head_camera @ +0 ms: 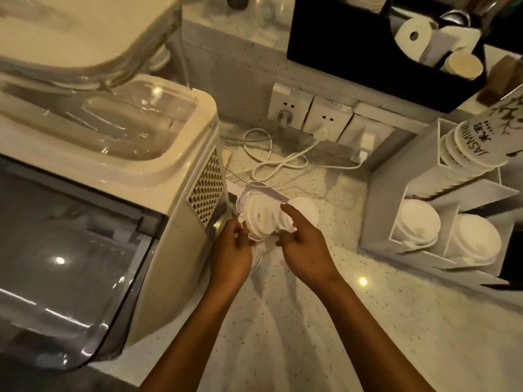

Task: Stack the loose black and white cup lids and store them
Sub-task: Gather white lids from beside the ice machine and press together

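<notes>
A small stack of white cup lids (261, 219) is held above the speckled counter (353, 306). My left hand (230, 251) pinches its lower left rim. My right hand (304, 247) is at the stack's right side, its forefinger stretched along the top edge and its other fingers curled under the rim. Behind my right forefinger another white lid (305, 210) lies on the counter. Thin clear plastic wrap (263, 190) shows behind the held stack. No black lid is in view.
A cream ice machine (135, 171) stands close at the left. A white organizer (441, 222) at the right holds stacks of lids and paper cups (469, 142). White cables (271, 157) run from wall sockets (314, 111) behind. A black caddy (382, 38) sits on the ledge.
</notes>
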